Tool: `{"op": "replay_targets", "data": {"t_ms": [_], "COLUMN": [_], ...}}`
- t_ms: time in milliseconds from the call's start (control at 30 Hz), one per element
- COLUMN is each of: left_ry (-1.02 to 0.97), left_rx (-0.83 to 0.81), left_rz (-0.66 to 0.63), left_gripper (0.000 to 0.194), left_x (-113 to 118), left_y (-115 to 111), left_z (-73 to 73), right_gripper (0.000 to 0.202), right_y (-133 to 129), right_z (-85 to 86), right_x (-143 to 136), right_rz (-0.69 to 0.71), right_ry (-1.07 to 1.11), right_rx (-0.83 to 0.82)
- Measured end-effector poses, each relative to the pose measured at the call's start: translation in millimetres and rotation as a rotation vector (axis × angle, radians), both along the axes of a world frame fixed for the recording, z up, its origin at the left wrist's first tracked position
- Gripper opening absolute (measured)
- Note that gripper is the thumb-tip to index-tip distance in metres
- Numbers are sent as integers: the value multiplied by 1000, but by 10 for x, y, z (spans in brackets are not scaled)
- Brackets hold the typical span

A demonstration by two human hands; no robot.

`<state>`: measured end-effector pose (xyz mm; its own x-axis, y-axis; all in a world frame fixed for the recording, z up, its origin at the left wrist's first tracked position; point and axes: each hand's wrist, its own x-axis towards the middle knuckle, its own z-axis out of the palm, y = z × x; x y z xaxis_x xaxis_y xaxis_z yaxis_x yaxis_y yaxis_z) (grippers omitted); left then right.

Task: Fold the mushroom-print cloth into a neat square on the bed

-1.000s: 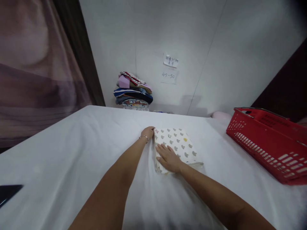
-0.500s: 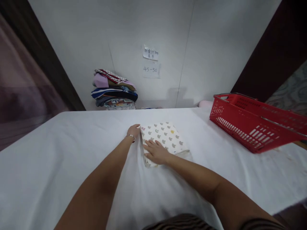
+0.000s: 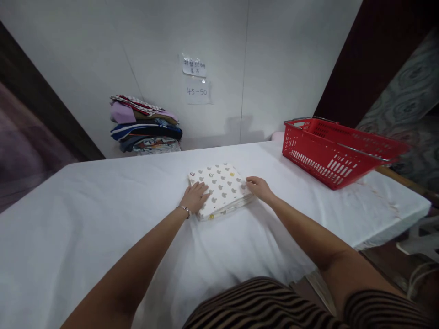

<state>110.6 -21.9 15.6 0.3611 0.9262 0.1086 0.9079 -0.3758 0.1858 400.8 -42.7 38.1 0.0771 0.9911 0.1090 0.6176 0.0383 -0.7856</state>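
A folded white cloth (image 3: 221, 185) with grey, red and yellow printed figures lies flat on the white-covered table (image 3: 130, 183). My left hand (image 3: 195, 197), with a bracelet at the wrist, rests on the cloth's left edge with its fingers spread. At the cloth's right corner is my right hand (image 3: 258, 187), its fingers closed together on the edge. Layers of the fold show along the near side.
A red plastic basket (image 3: 318, 153) with metal handles stands at the table's right end. Folded fabrics (image 3: 146, 125) are stacked at the back left by the wall. Two paper labels (image 3: 197, 91) hang on the wall. A whitish chair (image 3: 420, 242) is at the lower right.
My right hand has moved off the cloth's top to its right corner. My left hand has come from the far left corner down onto the left edge. The view has shifted right.
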Motion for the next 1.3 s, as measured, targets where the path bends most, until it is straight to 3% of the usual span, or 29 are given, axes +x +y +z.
{"op": "replay_targets", "data": {"t_ms": [133,233,300,400,633,767,1100,1200,1300], "left_ry": [18,20,45,97,164,192,248,295,301], "left_rx": [26,27,28,63,203,203,300,302,340], "left_rz": [1,-129,-209,-229,-267,-285,-305,-308,-283], "left_gripper": [40,42,45,49,57,62,56,59,57], "left_x": [171,355,441,482,433,430,480,370,99], "left_y": [-116,-299,-414,-512,-523,-528,-676,-660,-622], "left_z": [132,186,154,43,-94,-51,132,166,157], "right_gripper": [26,21,22,21,30,38,68,83,94], "right_y": [-19,-37,-25,15,73,86,139,34,-211], "right_z": [-42,-68,-74,-77,-158,-153,108,103,2], "right_x": [280,295,279,255,254,277,225,105,-101], "right_rz": [22,69,76,91,86,92,143,140,174], "right_ry": [185,255,262,226,192,168,171,264,509], "right_rx": [-277,-338,-350,-357,-378,-415,-572,-518,-426]}}
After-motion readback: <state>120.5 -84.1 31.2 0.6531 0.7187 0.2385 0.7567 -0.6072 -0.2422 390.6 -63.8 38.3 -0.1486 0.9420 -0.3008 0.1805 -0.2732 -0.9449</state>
